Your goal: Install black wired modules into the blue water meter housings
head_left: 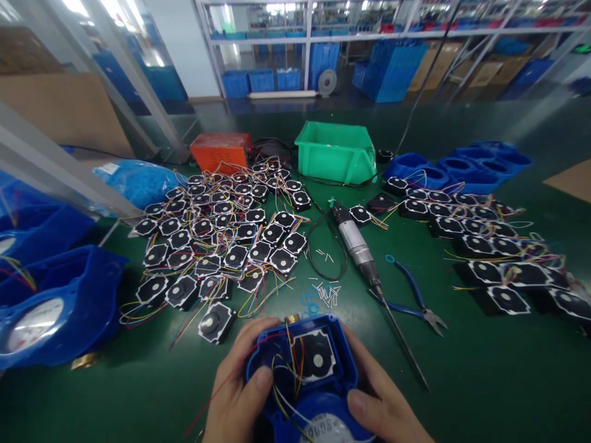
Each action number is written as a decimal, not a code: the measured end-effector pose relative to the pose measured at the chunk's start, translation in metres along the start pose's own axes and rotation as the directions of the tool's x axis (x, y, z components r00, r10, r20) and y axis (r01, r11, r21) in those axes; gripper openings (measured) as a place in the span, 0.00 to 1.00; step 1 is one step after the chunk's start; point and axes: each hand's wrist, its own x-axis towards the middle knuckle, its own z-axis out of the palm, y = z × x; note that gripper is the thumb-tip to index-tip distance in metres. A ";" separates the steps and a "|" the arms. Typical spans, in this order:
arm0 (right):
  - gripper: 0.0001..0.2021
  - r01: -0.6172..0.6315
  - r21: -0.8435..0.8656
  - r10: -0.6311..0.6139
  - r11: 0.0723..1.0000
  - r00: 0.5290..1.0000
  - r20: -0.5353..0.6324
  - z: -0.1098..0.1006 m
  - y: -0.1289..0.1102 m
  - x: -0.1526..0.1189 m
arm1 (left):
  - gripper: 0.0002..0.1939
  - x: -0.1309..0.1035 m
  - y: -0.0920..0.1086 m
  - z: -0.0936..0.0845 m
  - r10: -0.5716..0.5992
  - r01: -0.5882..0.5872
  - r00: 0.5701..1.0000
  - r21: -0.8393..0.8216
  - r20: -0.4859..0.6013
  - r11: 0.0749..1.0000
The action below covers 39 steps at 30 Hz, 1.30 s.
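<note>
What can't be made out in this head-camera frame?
- Blue housing: lower part cut off by the bottom edge, sides covered by the left hand and right hand.
- Dial: markings too small, cut by the edge.
- Small pins: too small to identify.
- Green bin: contents hidden by its wall.
- Shelves: blurred.

Green mat underfoot, and a big heap of black square modules with coloured wires spreads across the left. Another batch runs in rows on the right. Between them lies an electric screwdriver, blue-handled pliers just right of it, loose screws just left. Far back: a green bin, an orange box.
</note>
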 end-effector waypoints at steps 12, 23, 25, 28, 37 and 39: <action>0.45 -0.028 0.001 0.028 1.000 0.999 0.033 -0.002 -0.003 0.004 | 0.16 0.006 0.006 0.002 0.117 -0.105 0.989 0.124 -0.091 0.987; 0.46 -0.074 -0.017 0.074 0.997 0.997 -0.014 -0.001 -0.004 0.003 | 0.26 0.004 0.009 0.003 -0.180 0.176 0.978 -0.051 -0.105 0.983; 0.46 -0.065 -0.032 0.064 0.997 0.998 -0.019 0.000 -0.005 0.003 | 0.28 0.004 0.008 0.002 -0.224 0.218 0.972 -0.084 -0.076 0.972; 0.43 -0.056 -0.061 0.054 0.997 0.998 -0.033 0.002 -0.006 0.004 | 0.29 0.003 0.006 0.001 -0.257 0.250 0.966 -0.139 -0.037 0.958; 0.39 -0.081 -0.047 0.078 0.996 0.995 -0.055 0.001 -0.008 0.006 | 0.29 -0.002 0.012 0.002 -0.389 0.394 0.913 -0.515 0.123 0.761; 0.39 -0.060 -0.054 0.056 0.997 0.997 -0.058 0.000 -0.007 0.007 | 0.24 -0.002 0.014 0.001 -0.417 0.407 0.903 -0.526 0.107 0.746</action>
